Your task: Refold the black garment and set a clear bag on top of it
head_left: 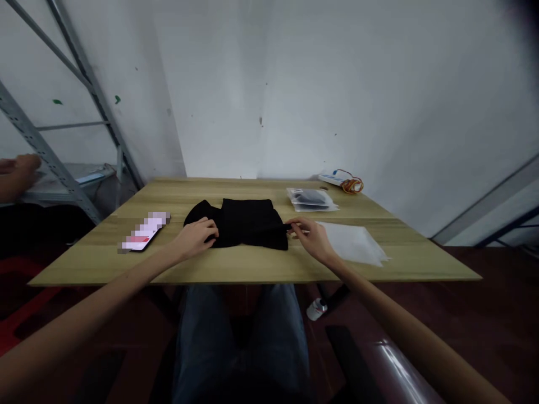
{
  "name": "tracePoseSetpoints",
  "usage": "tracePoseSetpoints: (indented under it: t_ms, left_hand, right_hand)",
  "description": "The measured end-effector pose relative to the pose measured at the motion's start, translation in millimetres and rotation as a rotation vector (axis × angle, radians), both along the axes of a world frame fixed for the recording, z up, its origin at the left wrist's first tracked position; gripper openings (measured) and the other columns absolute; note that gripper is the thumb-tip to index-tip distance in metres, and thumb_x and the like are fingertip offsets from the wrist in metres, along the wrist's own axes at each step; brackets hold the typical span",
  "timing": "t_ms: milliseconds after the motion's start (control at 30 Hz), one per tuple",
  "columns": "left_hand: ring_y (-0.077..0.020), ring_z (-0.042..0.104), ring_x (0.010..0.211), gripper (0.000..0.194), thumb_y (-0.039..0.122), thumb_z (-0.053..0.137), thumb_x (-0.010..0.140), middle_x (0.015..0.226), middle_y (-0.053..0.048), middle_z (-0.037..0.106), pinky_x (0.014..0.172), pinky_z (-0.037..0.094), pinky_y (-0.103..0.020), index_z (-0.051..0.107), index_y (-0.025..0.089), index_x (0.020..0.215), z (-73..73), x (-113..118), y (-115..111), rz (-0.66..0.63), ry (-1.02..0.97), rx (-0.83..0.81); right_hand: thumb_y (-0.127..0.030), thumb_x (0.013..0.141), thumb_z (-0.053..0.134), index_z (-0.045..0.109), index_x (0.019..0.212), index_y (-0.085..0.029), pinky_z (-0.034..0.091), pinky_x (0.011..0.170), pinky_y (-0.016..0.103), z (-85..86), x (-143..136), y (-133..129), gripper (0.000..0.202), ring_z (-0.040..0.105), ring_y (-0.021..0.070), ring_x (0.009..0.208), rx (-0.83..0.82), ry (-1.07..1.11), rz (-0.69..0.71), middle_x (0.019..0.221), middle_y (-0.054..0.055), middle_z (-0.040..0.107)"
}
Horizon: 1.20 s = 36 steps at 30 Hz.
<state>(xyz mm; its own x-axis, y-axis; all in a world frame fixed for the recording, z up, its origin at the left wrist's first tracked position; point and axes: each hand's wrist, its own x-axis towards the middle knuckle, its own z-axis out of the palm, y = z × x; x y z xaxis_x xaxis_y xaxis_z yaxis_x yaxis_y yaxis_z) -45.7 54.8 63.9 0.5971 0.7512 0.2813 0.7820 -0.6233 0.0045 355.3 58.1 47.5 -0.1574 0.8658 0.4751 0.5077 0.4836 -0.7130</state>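
Observation:
A black cloth garment [252, 221] lies partly folded on the wooden table, its left part spread out in a rounded flap. My left hand [197, 237] rests on that flap with loosely bent fingers, pressing rather than gripping. At the opposite end, my right hand [309, 235] pinches a corner of the black garment between thumb and fingers and pulls it out slightly to the right. The garment's exact kind does not show.
Beside my right hand lies a flat white translucent bag [356, 242]. Behind it are packed clear bags [311, 199] with dark contents and a power strip [332, 179] with an orange cord. A phone [145, 231] lies left. Another person's hand [19, 175] shows near the metal rack [46, 154].

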Motion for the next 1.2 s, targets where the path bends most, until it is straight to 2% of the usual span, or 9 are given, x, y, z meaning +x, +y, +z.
tracePoseSetpoints:
  t_ms: [167,300,400,567,733,833,933,1067,1200]
  left_hand:
    - [-0.0263,0.066,0.106,0.019,0.023,0.051,0.099,0.106,-0.007,0.073,0.088,0.053,-0.038,0.07,0.024,0.103,2.1,-19,-4,0.066,-0.113,0.061]
    - [-0.0271,0.067,0.106,0.027,0.027,0.039,0.107,0.109,-0.009,0.072,0.092,0.052,-0.04,0.065,0.023,0.112,-3.8,-23,-10,0.095,-0.207,0.116]
    - [-0.0268,0.067,0.105,0.03,0.032,0.035,0.11,0.114,-0.008,0.073,0.093,0.051,-0.041,0.062,0.024,0.116,-9.4,-23,-9,0.073,-0.241,0.064]
    - [-0.0217,0.068,0.087,0.031,0.045,0.04,0.108,0.102,-0.004,0.073,0.081,0.051,-0.034,0.059,0.024,0.123,-5.0,-31,23,0.033,-0.4,-0.128]
    - [-0.0192,0.064,0.074,0.04,0.059,0.053,0.1,0.08,0.0,0.067,0.069,0.046,-0.03,0.061,0.023,0.114,2.0,-37,67,0.022,-0.474,-0.254]
    - [-0.0184,0.06,0.068,0.038,0.061,0.058,0.097,0.079,0.0,0.066,0.064,0.04,-0.03,0.062,0.024,0.106,-4.9,-36,72,0.09,-0.348,-0.209]
    - [-0.0189,0.059,0.07,0.036,0.059,0.055,0.1,0.08,-0.001,0.065,0.063,0.038,-0.03,0.061,0.024,0.106,-15.9,-35,62,0.124,-0.273,-0.128]
    - [-0.0196,0.061,0.072,0.041,0.063,0.054,0.1,0.083,-0.001,0.065,0.065,0.04,-0.031,0.061,0.024,0.111,-20.5,-34,51,0.198,-0.297,-0.051]
    - [-0.0264,0.068,0.091,0.049,0.066,0.048,0.102,0.097,-0.007,0.07,0.077,0.048,-0.035,0.062,0.023,0.121,-13.8,-34,53,0.399,-0.306,0.118]
  right_hand:
    - [-0.056,0.1,0.058,0.076,0.107,-0.025,0.07,0.071,0.036,-7.9,4,-3,0.036,0.08,0.0243,0.088,-0.035,0.04,0.025,0.1,0.008,0.079]
    - [-0.053,0.1,0.058,0.076,0.107,-0.025,0.07,0.071,0.036,-11.6,8,-5,0.033,0.079,0.0238,0.089,-0.054,0.029,0.05,0.1,0.007,0.078]
    - [-0.05,0.102,0.056,0.075,0.109,-0.025,0.068,0.071,0.034,-12.3,11,-6,0.033,0.078,0.0227,0.087,-0.048,-0.014,0.047,0.098,0.007,0.078]
    - [-0.041,0.102,0.052,0.072,0.115,-0.023,0.061,0.065,0.029,-6.7,7,11,0.03,0.077,0.0196,0.078,-0.067,-0.061,-0.027,0.098,0.006,0.079]
    - [-0.022,0.098,0.055,0.075,0.108,-0.021,0.056,0.078,0.03,4.8,-11,52,0.023,0.076,0.0196,0.081,-0.139,-0.273,-0.249,0.093,0.005,0.081]
    - [-0.018,0.094,0.06,0.077,0.106,-0.021,0.053,0.082,0.029,6.6,-23,67,0.02,0.076,0.0216,0.092,-0.187,-0.411,-0.308,0.102,0.006,0.082]
    - [-0.017,0.092,0.064,0.077,0.111,-0.022,0.053,0.083,0.031,6.5,-31,66,0.023,0.074,0.0249,0.1,-0.217,-0.51,-0.356,0.113,0.009,0.079]
    - [-0.016,0.096,0.055,0.073,0.125,-0.021,0.053,0.094,0.039,15.3,-49,51,0.035,0.07,0.0295,0.111,0.023,-0.542,-0.482,0.133,0.014,0.07]
    - [-0.018,0.104,0.042,0.065,0.141,-0.017,0.046,0.113,0.045,26.6,-98,35,0.044,0.06,0.0307,0.132,0.236,-0.533,-0.319,0.145,0.016,0.065]
